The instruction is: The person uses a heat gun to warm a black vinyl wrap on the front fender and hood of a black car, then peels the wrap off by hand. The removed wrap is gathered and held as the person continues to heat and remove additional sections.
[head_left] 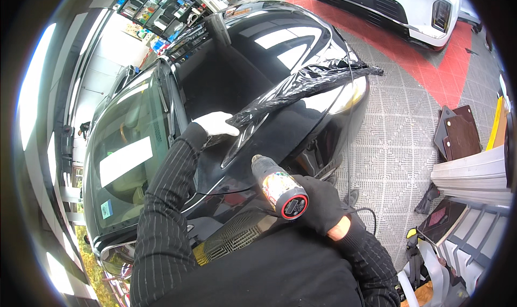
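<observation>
My left hand [217, 125], in a white glove, pinches the near end of a bunched strip of glossy black film [285, 91]. The strip runs across the front corner of a black car [226, 70], past the headlight [353, 94], and sticks out beyond the car's edge. In a black glove, my right hand [323, 202] grips a heat gun [274, 186] with a colourful patterned body and a small round-framed display at its back. Its nozzle points at the fender below the film, apart from the surface. The glove hides most of the gun's handle.
A cord [350, 113] hangs across the front of the black car. Beyond the grey tiled floor [390, 129] stands a white car [388, 8]. Brown and grey panels [458, 132] lean at the right. Stocked shelves [161, 8] line the far left.
</observation>
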Demonstrator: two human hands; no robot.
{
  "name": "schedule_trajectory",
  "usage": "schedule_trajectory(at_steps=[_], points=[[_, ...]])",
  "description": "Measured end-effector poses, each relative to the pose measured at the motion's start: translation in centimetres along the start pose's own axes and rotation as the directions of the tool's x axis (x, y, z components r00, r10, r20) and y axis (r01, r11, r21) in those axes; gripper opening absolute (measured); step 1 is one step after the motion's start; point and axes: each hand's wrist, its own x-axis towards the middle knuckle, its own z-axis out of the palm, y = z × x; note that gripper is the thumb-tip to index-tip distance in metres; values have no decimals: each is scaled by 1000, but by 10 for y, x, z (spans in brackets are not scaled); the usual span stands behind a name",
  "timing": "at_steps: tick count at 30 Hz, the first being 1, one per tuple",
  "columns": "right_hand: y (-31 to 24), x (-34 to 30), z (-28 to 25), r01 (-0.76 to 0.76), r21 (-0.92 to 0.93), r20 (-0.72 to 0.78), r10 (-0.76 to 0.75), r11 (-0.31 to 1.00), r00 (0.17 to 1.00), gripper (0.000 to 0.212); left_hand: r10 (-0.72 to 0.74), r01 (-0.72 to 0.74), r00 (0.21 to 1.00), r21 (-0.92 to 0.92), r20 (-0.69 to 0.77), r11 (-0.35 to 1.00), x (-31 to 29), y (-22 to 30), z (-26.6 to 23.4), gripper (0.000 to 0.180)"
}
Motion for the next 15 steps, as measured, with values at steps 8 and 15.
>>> schedule_trajectory(at_steps=[8, 15], points=[[5, 9, -1, -20, -2, 19, 20, 1000, 1000, 59, 102, -91, 977, 67, -188, 994, 27, -20, 17, 43], [8, 17, 2, 28, -17, -24, -29, 999, 999, 60, -33, 31, 965, -12, -262, 999, 13, -7, 25, 36]])
